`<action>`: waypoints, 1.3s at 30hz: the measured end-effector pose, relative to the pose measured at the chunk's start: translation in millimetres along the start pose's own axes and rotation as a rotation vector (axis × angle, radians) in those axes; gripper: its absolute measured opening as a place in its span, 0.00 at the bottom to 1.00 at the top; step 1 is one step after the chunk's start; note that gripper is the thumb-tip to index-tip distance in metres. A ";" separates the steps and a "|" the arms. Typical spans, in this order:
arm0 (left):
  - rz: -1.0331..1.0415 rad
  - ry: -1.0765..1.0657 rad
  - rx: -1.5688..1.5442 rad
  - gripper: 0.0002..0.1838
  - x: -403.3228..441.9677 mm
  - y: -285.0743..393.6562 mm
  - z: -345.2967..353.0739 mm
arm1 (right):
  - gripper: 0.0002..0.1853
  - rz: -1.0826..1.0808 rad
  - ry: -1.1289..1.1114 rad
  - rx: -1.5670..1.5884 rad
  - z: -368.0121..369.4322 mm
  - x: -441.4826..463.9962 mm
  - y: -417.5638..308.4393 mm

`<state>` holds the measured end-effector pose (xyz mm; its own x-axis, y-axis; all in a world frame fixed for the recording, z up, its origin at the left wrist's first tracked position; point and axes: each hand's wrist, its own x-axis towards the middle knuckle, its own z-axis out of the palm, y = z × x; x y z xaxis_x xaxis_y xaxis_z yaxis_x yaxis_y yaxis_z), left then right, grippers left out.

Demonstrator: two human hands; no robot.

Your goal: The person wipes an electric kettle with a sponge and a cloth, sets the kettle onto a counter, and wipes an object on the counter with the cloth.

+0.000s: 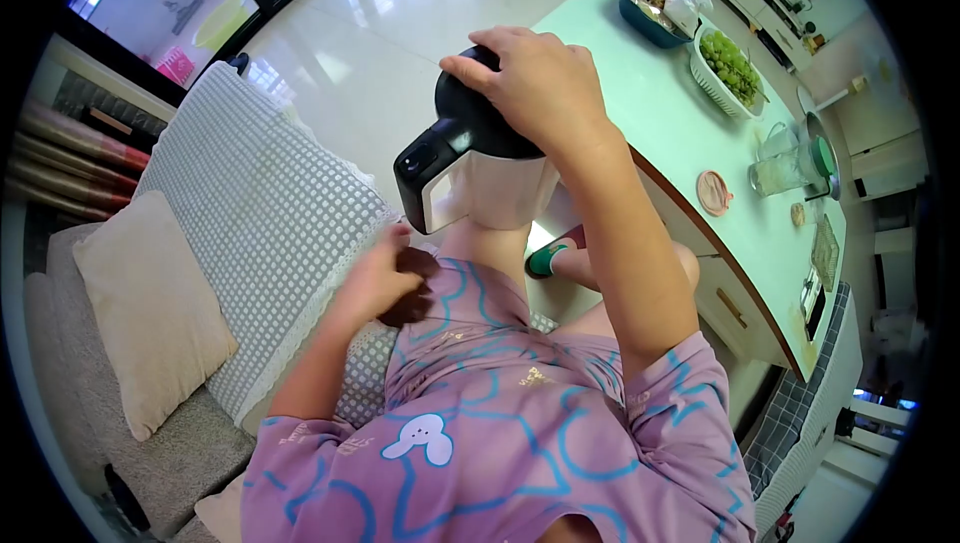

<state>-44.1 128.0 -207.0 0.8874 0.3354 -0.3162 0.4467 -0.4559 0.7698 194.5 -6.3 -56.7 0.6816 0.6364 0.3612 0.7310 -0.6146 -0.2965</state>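
Note:
A white electric kettle with a black lid and black handle is upright above the person's lap. My right hand lies over the top of the black lid, its fingers wrapped across it. Below and left of the kettle's handle is my left hand, its fingers curled around part of a dark brown item that rests by the thigh. What the brown item is cannot be made out. The kettle's base is hidden behind the forearm and legs.
The pale table on the right holds a blue bowl, a white basket of green grapes, a pink round lid and a glass pitcher. A cushion lies on the sofa at left.

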 end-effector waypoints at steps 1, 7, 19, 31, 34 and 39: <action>-0.224 0.088 -0.054 0.31 -10.4 28.8 -19.4 | 0.28 -0.007 0.026 0.035 1.6 0.3 4.6; 0.388 0.442 -0.881 0.21 27.8 37.1 -57.3 | 0.29 -0.017 0.026 0.137 -5.3 -4.4 8.7; 0.427 -0.182 -0.498 0.23 79.4 36.4 7.0 | 0.27 0.146 -0.028 0.165 -9.4 -5.7 27.3; 0.306 0.058 -0.310 0.18 61.7 14.7 16.9 | 0.30 0.096 0.069 0.006 5.6 -14.1 12.8; 0.044 0.054 -0.847 0.21 59.8 42.7 18.7 | 0.29 0.085 0.134 -0.007 7.5 -17.8 17.1; 0.296 0.084 -1.048 0.20 54.3 85.8 -8.7 | 0.26 0.084 0.149 -0.021 8.1 -18.0 16.9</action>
<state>41.4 114.2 -153.2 0.9152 0.4017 -0.0327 -0.1376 0.3876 0.9115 194.8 -24.4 -75.4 0.7270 0.5071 0.4630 0.6694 -0.6737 -0.3132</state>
